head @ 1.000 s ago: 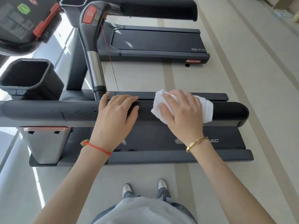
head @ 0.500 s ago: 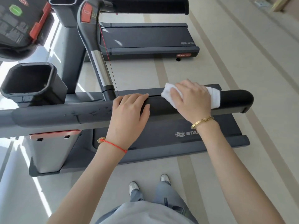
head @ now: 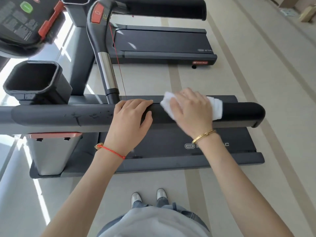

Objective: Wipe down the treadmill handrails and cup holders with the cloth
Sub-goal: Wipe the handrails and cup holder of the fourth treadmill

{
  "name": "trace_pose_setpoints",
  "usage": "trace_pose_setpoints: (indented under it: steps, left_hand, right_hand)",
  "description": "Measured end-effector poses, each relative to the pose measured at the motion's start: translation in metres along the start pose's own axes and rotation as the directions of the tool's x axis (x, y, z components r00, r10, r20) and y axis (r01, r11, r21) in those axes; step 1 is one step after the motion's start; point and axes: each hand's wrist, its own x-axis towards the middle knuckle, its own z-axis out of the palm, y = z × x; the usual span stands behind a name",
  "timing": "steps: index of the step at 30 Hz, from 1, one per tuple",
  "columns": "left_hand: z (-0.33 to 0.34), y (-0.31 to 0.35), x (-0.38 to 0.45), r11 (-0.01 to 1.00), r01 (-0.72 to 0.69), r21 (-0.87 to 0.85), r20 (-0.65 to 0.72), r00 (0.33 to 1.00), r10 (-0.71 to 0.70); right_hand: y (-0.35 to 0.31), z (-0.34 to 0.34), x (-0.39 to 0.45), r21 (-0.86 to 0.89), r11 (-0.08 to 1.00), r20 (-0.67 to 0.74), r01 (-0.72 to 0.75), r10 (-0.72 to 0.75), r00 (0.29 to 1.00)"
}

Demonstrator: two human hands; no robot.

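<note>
Head view: cloth (head: 216, 106) under right hand (head: 191, 112) fingers (head: 177, 104) on handrail (head: 242, 112).

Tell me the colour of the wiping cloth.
The cloth is plain white, clearest in the head view.

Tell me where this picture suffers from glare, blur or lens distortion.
Head view: sunlight from the left blows out the floor beside the cup holder and streaks it lower down; the right hand on the cloth is slightly motion-blurred, the left hand sharper; the wide lens bows the handrail and the floor stripes.
</note>
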Motion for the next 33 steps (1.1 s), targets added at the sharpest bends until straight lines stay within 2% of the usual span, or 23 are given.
trace_pose_setpoints:
  steps: [3, 5, 7, 9, 11, 15, 17, 19, 24, 28, 30, 33]
  left_hand:
    - [0.001, 0.001, 0.0, 1.0, 0.002, 0.009, -0.011, 1.0, -0.002]
    - [0.002, 0.003, 0.001, 1.0, 0.021, 0.015, -0.013, 1.0, -0.021]
    - [0.002, 0.006, 0.003, 0.999, 0.042, 0.008, -0.018, 0.999, -0.042]
    - [0.003, 0.012, 0.004, 0.999, 0.047, -0.001, -0.024, 0.999, -0.047]
    - [0.006, 0.02, 0.007, 0.999, 0.037, -0.007, -0.028, 0.999, -0.037]
    - [0.017, 0.042, 0.012, 1.0, 0.013, -0.017, -0.004, 1.0, -0.013]
    - [0.024, 0.051, 0.015, 1.0, 0.009, -0.018, 0.007, 1.0, -0.009]
    - [0.029, 0.058, 0.018, 1.0, 0.012, -0.011, 0.018, 1.0, -0.011]
    - [0.04, 0.08, 0.028, 1.0, -0.015, -0.014, 0.052, 0.999, 0.016]
    - [0.052, 0.1, 0.036, 0.999, -0.036, -0.013, 0.091, 0.995, 0.037]
    - [0.058, 0.109, 0.039, 0.999, -0.048, -0.006, 0.104, 0.993, 0.048]
    - [0.066, 0.121, 0.043, 0.998, -0.06, -0.002, 0.117, 0.991, 0.059]
  right_hand:
    - [-0.019, 0.008, -0.015, 0.066, 0.987, -0.068, 0.146, -0.141, 0.988]
    - [0.003, 0.004, -0.02, 0.063, 0.977, -0.084, 0.203, -0.198, 0.977]
    - [0.036, -0.004, -0.019, 0.017, 0.992, -0.09, 0.127, -0.125, 0.988]
    - [0.06, -0.011, -0.011, -0.013, 0.999, -0.08, -0.046, 0.045, 0.996]
    - [0.057, -0.01, -0.003, -0.026, 0.993, -0.055, -0.116, 0.114, 0.992]
    - [0.024, 0.002, -0.019, 0.027, 0.997, -0.097, 0.078, -0.075, 0.993]
    - [0.032, 0.004, -0.031, 0.061, 0.985, -0.136, 0.163, -0.153, 0.979]
    - [0.056, 0.002, -0.039, 0.043, 0.983, -0.16, 0.176, -0.167, 0.973]
    - [0.125, -0.018, -0.036, 0.025, 0.998, -0.199, -0.051, 0.055, 0.979]
    - [0.147, -0.023, -0.024, 0.082, 0.974, -0.18, -0.209, 0.221, 0.959]
    - [0.147, -0.019, -0.034, 0.107, 0.97, -0.238, -0.217, 0.237, 0.942]
    - [0.143, -0.011, -0.058, 0.169, 0.976, -0.291, -0.136, 0.181, 0.939]
